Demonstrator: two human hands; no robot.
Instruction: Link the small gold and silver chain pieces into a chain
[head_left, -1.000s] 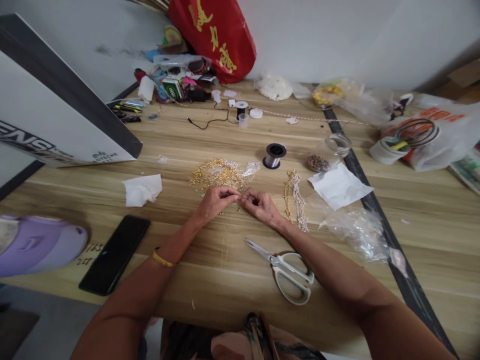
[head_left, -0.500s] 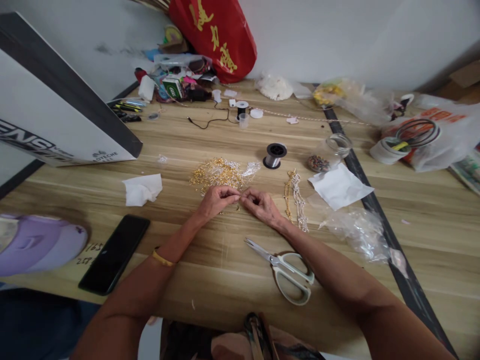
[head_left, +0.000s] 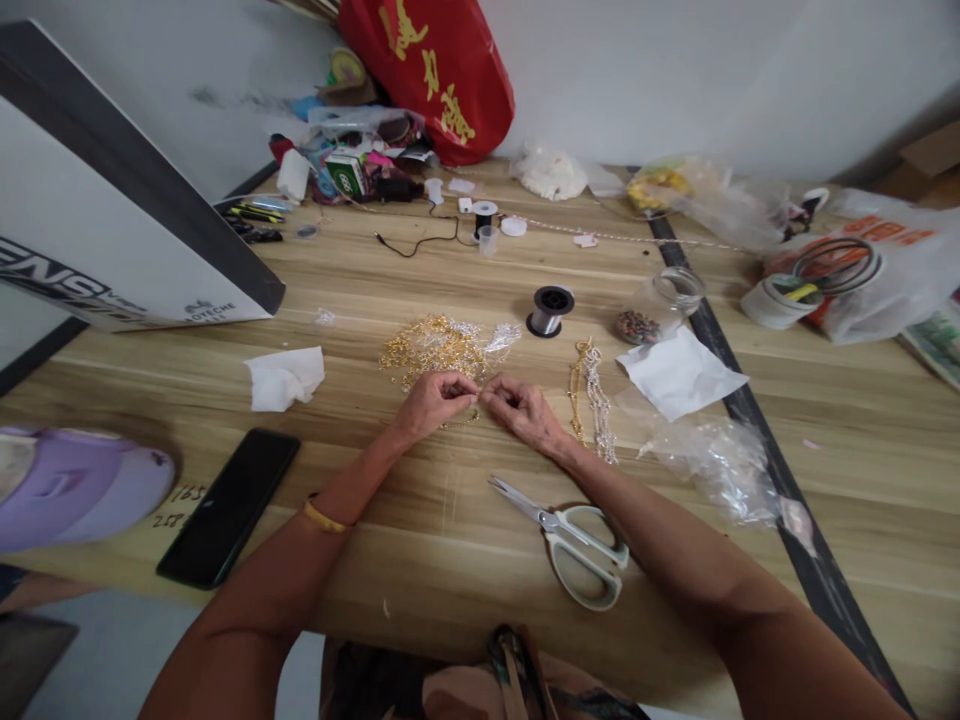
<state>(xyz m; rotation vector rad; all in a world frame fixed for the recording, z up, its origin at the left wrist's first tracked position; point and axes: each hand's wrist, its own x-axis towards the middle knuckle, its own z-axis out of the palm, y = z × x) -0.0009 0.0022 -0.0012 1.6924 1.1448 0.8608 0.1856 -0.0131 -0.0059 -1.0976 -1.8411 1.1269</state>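
Note:
My left hand [head_left: 439, 402] is closed in a pinch, with a short beaded chain [head_left: 459, 421] trailing on the table below its fingertips. Almost touching it, my right hand [head_left: 521, 408] also pinches; what lies between its fingertips is too small to make out. Just beyond both hands is a loose heap of gold and silver beads [head_left: 431, 345]. Finished-looking gold and silver bead strands [head_left: 596, 400] lie right of my right hand. Scissors with pale handles [head_left: 566, 535] rest near my right forearm, and a spool of silvery wire [head_left: 550, 312] stands behind the hands.
A black phone [head_left: 229, 508], a purple-and-white object [head_left: 90, 490] and a crumpled tissue [head_left: 285, 380] are at left, below a large box [head_left: 112, 220]. To the right are a jar of dark beads [head_left: 660, 305], white paper [head_left: 682, 373] and clear plastic bags [head_left: 716, 465].
Both hands stay in nearly the same place, fingertips still together. At the lower left edge, dark clothing has moved away, exposing floor and part of a limb.

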